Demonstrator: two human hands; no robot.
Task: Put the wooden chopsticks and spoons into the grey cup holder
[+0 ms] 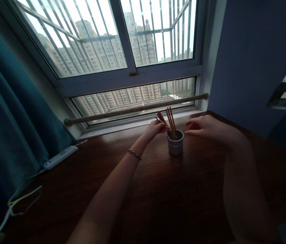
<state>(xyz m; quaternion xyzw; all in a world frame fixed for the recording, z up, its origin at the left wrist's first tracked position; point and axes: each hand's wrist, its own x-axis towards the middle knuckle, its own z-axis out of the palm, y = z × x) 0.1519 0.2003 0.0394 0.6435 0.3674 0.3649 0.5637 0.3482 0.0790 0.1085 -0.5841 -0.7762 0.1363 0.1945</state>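
Observation:
A grey metal-looking cup (175,147) stands upright on the dark brown wooden table. Several chopsticks (171,122) rise out of it, some leaning left. At the cup's left rim, my left hand (157,128) has its fingers closed on a thin utensil (156,118), whose shiny end shows above the knuckles; its kind is unclear and its lower part is hidden. To the right of the cup, my right hand (203,125) hovers with thumb and fingers apart and nothing between them. A dark beaded bracelet (134,154) circles my left wrist.
Behind the table are a barred window (132,76) and a horizontal rail (137,109). On the left, a teal curtain (8,112) hangs beside a white power strip (60,158). White cables (13,206) lie on the table's left side (64,193). A blue-toned wall (246,67) bounds the right.

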